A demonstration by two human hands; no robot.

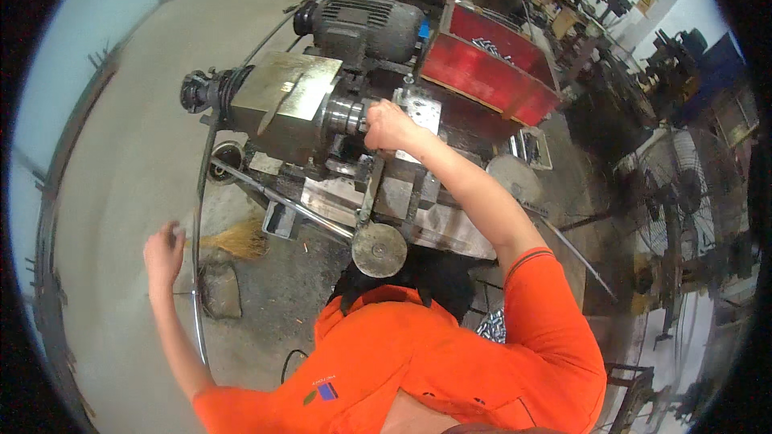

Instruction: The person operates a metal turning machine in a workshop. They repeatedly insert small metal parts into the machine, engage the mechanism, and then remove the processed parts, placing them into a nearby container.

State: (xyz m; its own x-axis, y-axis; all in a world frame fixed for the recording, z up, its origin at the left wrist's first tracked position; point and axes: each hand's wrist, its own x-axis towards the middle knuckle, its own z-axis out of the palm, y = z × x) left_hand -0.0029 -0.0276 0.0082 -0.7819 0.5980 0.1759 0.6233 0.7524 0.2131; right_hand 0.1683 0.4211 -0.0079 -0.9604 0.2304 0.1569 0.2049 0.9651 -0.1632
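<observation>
My right hand (388,125) is closed at the front of the spindle chuck (346,115) of a small lathe. What its fingers hold there, if anything, is hidden behind the hand. Out to the left, away from the machine, my left hand (164,255) is raised and blurred, its fingers partly curled. Beside it runs a long metal lever (197,273), and I cannot tell whether the hand touches it. The brassy-topped headstock (291,84) sits left of the chuck. A round metal disc (379,250) is at the machine's near edge, close to my body.
An electric motor (366,26) stands behind the headstock. To its right is a red metal box (490,72) with small metal parts inside. A long bar (281,202) slants across the front. A straw broom (235,241) lies on the floor; a fan (675,185) stands right.
</observation>
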